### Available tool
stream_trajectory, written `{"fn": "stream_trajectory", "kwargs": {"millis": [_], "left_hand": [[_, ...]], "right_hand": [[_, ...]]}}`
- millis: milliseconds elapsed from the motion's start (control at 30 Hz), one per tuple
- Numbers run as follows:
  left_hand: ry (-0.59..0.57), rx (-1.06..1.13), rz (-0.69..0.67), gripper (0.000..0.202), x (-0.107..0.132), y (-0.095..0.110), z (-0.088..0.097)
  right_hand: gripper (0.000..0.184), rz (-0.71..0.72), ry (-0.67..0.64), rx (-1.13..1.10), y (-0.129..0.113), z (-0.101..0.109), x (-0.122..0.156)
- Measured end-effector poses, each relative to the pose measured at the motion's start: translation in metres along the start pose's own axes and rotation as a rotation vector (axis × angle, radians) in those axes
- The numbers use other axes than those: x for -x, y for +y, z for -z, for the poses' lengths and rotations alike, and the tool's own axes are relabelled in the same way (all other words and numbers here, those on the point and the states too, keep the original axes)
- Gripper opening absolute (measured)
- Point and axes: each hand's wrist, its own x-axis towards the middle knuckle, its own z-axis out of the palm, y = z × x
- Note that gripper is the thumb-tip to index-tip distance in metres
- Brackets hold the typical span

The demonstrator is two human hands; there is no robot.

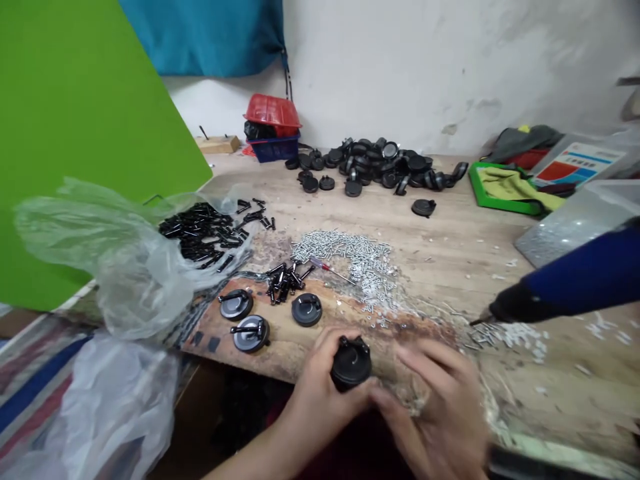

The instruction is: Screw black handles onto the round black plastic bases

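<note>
My left hand (pixel 320 383) is wrapped round a black round disc-shaped part (pixel 351 368), which has a small hinge-like bracket on its upper edge. Just right of it, my right hand (pixel 443 400) is slightly blurred, fingers apart and nothing visible between them; its thumb comes close to the left thumb. On the worn board (pixel 280 350) lie similar discs: one dark disc (pixel 307 311) and two with grey tops and black levers, a rear disc (pixel 236 304) and a front disc (pixel 251 333). Small black lever pieces (pixel 284 283) are heaped behind them.
A blue electric screwdriver (pixel 575 277) juts in from the right, its tip above loose screws. Behind my hands lie a pile of screws (pixel 345 245) and a small screwdriver (pixel 327 268). Black parts (pixel 370 163) are heaped by the wall; a plastic bag (pixel 140 267) spreads left.
</note>
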Motion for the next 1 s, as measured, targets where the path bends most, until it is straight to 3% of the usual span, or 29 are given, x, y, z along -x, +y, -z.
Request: {"fn": "stream_trajectory", "kwargs": {"millis": [133,300,367,433,500,567,633,700,767,867,1000], "left_hand": [[-0.033,-0.048,-0.139,0.029,0.007,0.003,0.002],[0.015,-0.010,-0.108,0.029,0.020,-0.003,0.020],[0.048,0.127,-0.011,0.037,0.030,-0.011,0.033],[0.150,0.349,0.167,0.048,0.042,-0.019,0.051],[0.337,0.574,0.285,0.052,0.050,-0.025,0.072],[0.490,0.705,0.272,0.046,0.053,-0.031,0.098],[0.578,0.673,0.251,0.036,0.050,-0.037,0.125],[0.652,0.392,0.204,0.030,0.043,-0.043,0.151],[0.674,-0.112,0.081,0.024,0.034,-0.048,0.172],[0.491,-0.790,-0.009,0.025,0.018,-0.050,0.190],[0.280,-1.297,-0.029,0.037,-0.004,-0.041,0.191]], "right_hand": [[0.012,0.021,-0.281,-0.080,0.002,-0.022,0.000],[0.012,0.076,-0.381,-0.152,-0.010,-0.035,-0.010],[0.010,0.068,-0.438,-0.241,-0.015,-0.041,-0.018],[0.013,0.028,-0.474,-0.246,-0.018,-0.051,-0.027],[0.023,-0.023,-0.533,-0.150,-0.016,-0.068,-0.038],[0.030,-0.037,-0.654,-0.038,-0.011,-0.087,-0.048],[0.031,-0.007,-0.774,0.061,-0.007,-0.103,-0.057],[0.027,0.030,-0.834,0.126,-0.009,-0.112,-0.066],[0.026,0.099,-0.868,0.180,-0.020,-0.111,-0.074],[0.021,0.311,-0.979,0.288,-0.052,-0.103,-0.085],[0.026,0.495,-1.054,0.363,-0.093,-0.112,-0.089]]}}
